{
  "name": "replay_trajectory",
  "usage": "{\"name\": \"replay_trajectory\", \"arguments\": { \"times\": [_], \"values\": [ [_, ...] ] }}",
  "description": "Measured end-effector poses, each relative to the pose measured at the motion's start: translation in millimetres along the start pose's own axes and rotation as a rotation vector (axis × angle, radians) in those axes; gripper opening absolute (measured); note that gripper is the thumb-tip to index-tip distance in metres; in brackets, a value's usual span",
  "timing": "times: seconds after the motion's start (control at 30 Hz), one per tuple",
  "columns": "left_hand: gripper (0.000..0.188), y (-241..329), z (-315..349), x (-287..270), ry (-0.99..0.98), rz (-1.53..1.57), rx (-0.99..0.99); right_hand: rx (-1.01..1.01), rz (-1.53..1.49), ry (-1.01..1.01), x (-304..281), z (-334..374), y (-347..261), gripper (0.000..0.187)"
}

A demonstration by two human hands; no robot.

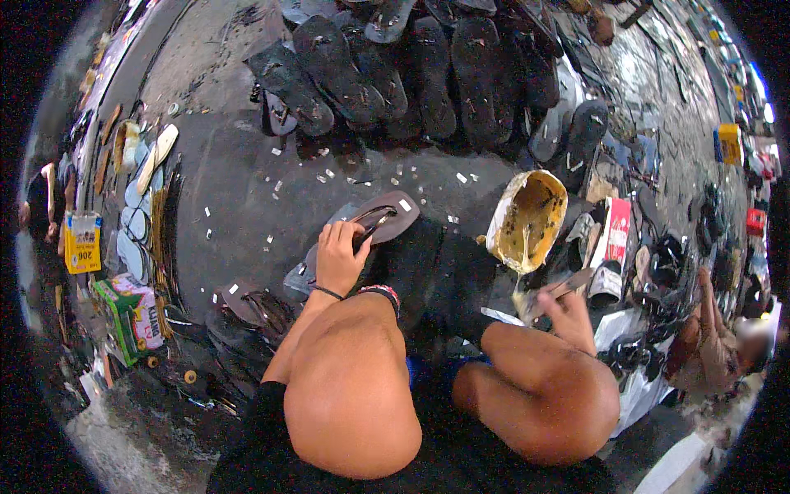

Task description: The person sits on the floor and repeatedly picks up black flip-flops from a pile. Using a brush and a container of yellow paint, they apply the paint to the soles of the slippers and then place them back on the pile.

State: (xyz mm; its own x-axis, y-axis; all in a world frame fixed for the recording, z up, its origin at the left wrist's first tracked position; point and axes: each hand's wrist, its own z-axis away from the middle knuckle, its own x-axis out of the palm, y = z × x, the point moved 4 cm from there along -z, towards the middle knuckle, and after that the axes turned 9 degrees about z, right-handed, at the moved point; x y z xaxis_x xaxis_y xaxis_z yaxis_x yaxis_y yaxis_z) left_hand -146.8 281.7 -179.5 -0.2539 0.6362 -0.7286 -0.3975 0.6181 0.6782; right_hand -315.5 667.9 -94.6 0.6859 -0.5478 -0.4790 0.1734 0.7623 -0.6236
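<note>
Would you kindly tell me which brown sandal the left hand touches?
The brown sandal under the left hand, near the picture's middle; another brown sandal lies apart, lower left.

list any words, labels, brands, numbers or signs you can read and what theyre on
Printed wording isn't copied here, only located.
Yellow box, left: large dark print.
Green-and-white package, below it: bold lettering.
Red-and-white box, right: too small to read.
White label on the brown sandal: too small to read.
</note>
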Motion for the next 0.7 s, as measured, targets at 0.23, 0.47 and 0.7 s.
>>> {"name": "replay_trajectory", "arguments": {
  "times": [0.23, 0.47, 0.7],
  "values": [
    [0.076, 16, -45, 43, -0.548, -0.27, 0.373, -0.144, -0.447, 0.048, -2, -21, -64, 0.022],
    [0.055, -25, -59, 12, -0.294, 1.067, -0.594, -0.196, -0.575, -0.043, 21, -40, -77, 0.029],
    [0.052, 27, -51, 2, -0.302, 1.7, -0.894, -0.228, -0.603, -0.019, 31, -70, -80, 0.03]
  ]
}}
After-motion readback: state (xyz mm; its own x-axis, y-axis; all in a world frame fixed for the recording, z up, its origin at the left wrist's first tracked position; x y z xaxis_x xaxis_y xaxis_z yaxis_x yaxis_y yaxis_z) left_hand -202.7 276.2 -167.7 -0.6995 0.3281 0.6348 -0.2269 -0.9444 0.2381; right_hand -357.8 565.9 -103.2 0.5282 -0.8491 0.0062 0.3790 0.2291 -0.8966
